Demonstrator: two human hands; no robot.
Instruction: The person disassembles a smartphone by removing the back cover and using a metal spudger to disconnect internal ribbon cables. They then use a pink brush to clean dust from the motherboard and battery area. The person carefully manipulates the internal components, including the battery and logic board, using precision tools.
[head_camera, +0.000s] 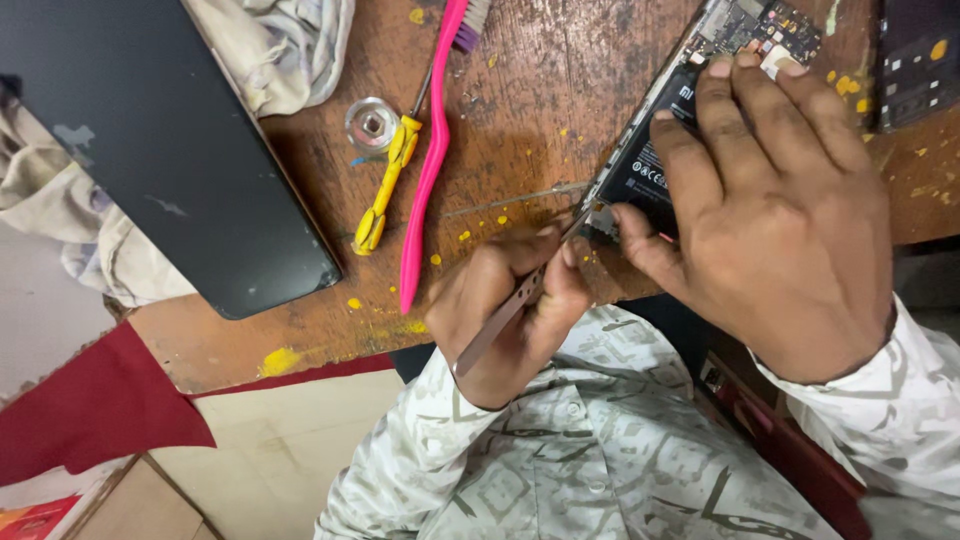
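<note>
Head view. Nearest the lens: patterned shirt (560, 460), sleeves running up to both hands. Right hand (790, 210) spread flat over opened phone (640, 165), fingers extended and pressing down, nothing grasped; thumb tip at the phone's lower corner. Left hand (510, 300) clenched around tweezers (520, 300), tips touching the phone's lower edge just beside the right thumb. Phone back removed, dark battery and circuit board exposed, lying at the table's near edge, lower end almost at the drop-off. Wooden table (520, 130) worn, flecked with yellow specks; near edge running diagonally from lower left to right, hands working directly over it. Left of the hands: pink toothbrush (425, 170) and yellow-handled screwdriver (385, 190) lying side by side, nearly touching, well apart from the phone; small clear cap (372, 125) just beside the screwdriver. Open wood between toothbrush and phone. Dark panel (160, 140) overhanging the table's left edge, resting partly on crumpled cloth (280, 45). Second dark device (918, 60) at top right, apart from the phone. Red cloth (90, 410) below the table edge, lower left.
</note>
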